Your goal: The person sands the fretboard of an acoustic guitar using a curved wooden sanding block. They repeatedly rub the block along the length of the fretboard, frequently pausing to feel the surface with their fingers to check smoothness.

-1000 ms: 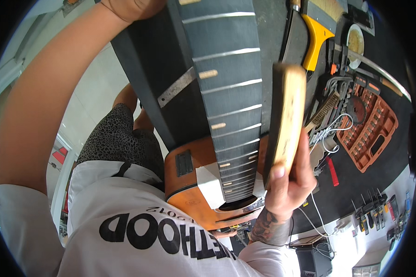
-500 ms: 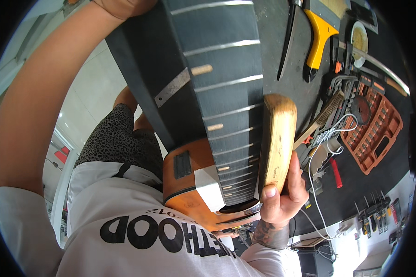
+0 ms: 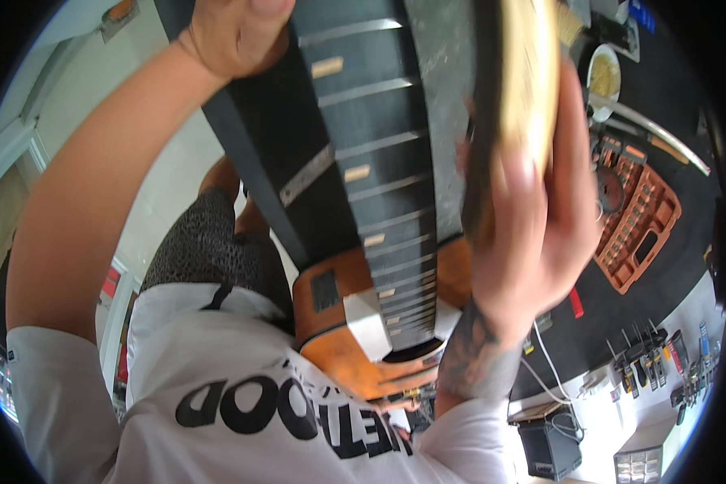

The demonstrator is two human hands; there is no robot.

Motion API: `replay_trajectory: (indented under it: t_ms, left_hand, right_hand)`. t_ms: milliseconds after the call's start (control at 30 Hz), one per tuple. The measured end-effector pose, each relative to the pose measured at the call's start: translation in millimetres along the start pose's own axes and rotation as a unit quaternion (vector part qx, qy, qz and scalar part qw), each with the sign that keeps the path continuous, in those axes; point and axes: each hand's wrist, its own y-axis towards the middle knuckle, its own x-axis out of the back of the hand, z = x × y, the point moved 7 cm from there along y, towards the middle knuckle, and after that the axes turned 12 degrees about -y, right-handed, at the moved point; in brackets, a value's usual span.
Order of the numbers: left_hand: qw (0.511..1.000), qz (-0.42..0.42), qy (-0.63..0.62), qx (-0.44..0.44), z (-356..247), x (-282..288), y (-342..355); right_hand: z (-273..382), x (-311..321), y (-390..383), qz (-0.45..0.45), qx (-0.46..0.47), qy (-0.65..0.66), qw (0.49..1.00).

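An acoustic guitar [image 3: 343, 359] with an orange-brown body lies before me, its dark fretboard [image 3: 383, 165] running up the picture with metal frets and pale inlays. White paper or tape [image 3: 369, 327] covers part of the body beside the fretboard end. My left hand [image 3: 238, 36] is curled at the neck near the top edge; its fingertips are partly cut off. My right hand [image 3: 532, 242] grips a long wooden block [image 3: 528, 73] with a rounded back, blurred by motion and raised to the right of the fretboard. A small metal strip [image 3: 306, 176] lies left of the neck.
On the dark bench at right are an orange socket case [image 3: 641, 226], a bowl of pale material [image 3: 603, 77] and a metal rod [image 3: 653, 129]. Hand tools [image 3: 641, 359] hang beyond the bench, near a black box [image 3: 548, 448]. A white cable [image 3: 548, 359] trails down.
My right hand has carried the wooden block upward, toward the camera, from alongside the fretboard. More of my left hand shows, and the whole view has shifted slightly.
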Motion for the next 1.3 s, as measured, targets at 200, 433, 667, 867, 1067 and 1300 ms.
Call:
replay_trajectory:
  t_ms: [200, 433, 667, 867, 1067, 1300]
  left_hand:
    - [0.996, -0.002, -0.038, 0.075, 4.7, -2.3, 4.0]
    - [0.962, -0.016, -0.155, 0.225, -16.5, 7.6, 13.4]
    - [0.805, 0.494, -0.314, 0.104, -131.0, -11.7, 97.3]
    - [0.709, 0.604, -0.361, 0.054, -147.3, -24.6, 101.6]
    - [0.695, 0.604, -0.381, 0.084, -125.9, -20.4, 105.0]
    - [0.685, 0.604, -0.398, 0.084, -139.6, -26.7, 105.9]
  right_hand:
    - [-89.1, 59.1, -112.5, -0.145, -0.14, 0.124, 0.972]
    - [-124.1, 66.9, -128.2, -0.259, -0.139, 0.189, 0.937]
    - [-141.5, 60.8, -144.6, -0.258, -0.122, 0.195, 0.938]
    - [-152.1, 52.7, -155.0, -0.24, -0.128, 0.129, 0.953]
    - [-164.6, 48.3, -165.1, -0.228, -0.105, 0.182, 0.951]
    - [-161.8, 47.6, -170.5, -0.228, -0.111, 0.156, 0.955]
